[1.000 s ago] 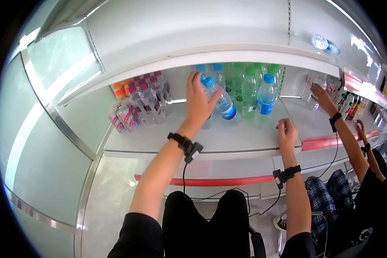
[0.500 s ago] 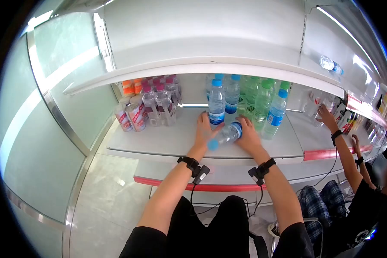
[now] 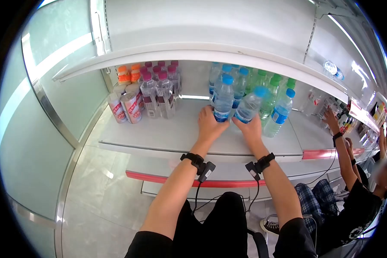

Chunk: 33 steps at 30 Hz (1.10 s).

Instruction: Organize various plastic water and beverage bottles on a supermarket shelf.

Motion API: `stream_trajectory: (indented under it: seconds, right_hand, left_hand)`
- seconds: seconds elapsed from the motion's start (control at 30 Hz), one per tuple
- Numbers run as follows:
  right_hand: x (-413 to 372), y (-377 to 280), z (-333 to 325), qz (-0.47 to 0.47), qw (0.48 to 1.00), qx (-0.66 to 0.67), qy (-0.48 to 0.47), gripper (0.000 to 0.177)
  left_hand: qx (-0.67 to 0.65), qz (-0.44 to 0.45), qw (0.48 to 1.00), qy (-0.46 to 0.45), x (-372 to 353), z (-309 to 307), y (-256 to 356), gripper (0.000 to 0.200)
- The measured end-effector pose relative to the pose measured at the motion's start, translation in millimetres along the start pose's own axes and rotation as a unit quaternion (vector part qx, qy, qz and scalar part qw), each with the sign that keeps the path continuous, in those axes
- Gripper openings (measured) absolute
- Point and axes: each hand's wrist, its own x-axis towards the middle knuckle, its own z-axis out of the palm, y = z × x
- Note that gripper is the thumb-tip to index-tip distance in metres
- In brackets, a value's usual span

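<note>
My left hand (image 3: 211, 125) is closed round the lower part of a clear water bottle (image 3: 223, 99) with a blue cap, upright on the shelf. In my right hand (image 3: 250, 129) is another blue-capped water bottle (image 3: 248, 105), tilted with its cap to the right and gripped near its base. Green-tinted bottles (image 3: 268, 101) stand just behind it. Close by on the right is a blue-capped bottle (image 3: 280, 115) with a blue label. More water bottles (image 3: 241, 81) stand behind my hands, partly hidden.
Pink-capped bottles (image 3: 164, 96), red-and-white cans (image 3: 131, 107) and orange-capped bottles (image 3: 124, 74) stand at the left. An upper shelf (image 3: 193, 53) overhangs them. Rightward, a co-worker's hand (image 3: 331, 120) reaches among bottles. A bottle (image 3: 333, 69) lies on the upper right shelf. Cables hang from my wrists.
My right hand has turned its bottle from lying cap-forward toward me to nearly upright, beside the bottle at my left hand. My left hand has closed round its bottle. The view has shifted slightly.
</note>
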Motion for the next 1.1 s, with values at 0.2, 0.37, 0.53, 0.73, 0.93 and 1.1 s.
stream_trajectory:
  seconds: [0.2,0.37,0.53,0.73,0.93,1.1]
  right_hand:
    - [11.0,21.2,20.9,0.118,0.991,0.057,0.004,0.080]
    - [9.9,27.8,20.1,0.096,0.991,0.092,-0.027,0.086]
    - [9.0,12.3,12.5,0.132,0.986,0.090,-0.040,0.093]
    - [13.6,20.1,8.4,0.130,0.986,0.068,-0.078,0.094]
    - [13.2,27.3,9.8,0.142,0.983,0.059,-0.098,0.092]
    - [15.5,43.3,19.1,0.123,0.979,0.139,-0.082,0.091]
  left_hand:
    - [0.008,0.015,1.000,0.002,-1.9,3.8,-3.8,0.074]
    - [-0.075,0.022,0.995,-0.053,-0.9,0.7,-3.2,0.093]
    - [-0.060,0.021,0.996,-0.064,-0.5,3.1,-10.1,0.091]
    - [-0.041,-0.016,0.998,-0.036,2.7,1.0,-5.3,0.083]
    - [-0.019,0.025,0.998,-0.054,10.8,2.5,-9.2,0.082]
    - [-0.059,-0.011,0.993,-0.100,25.7,-2.6,-7.4,0.084]
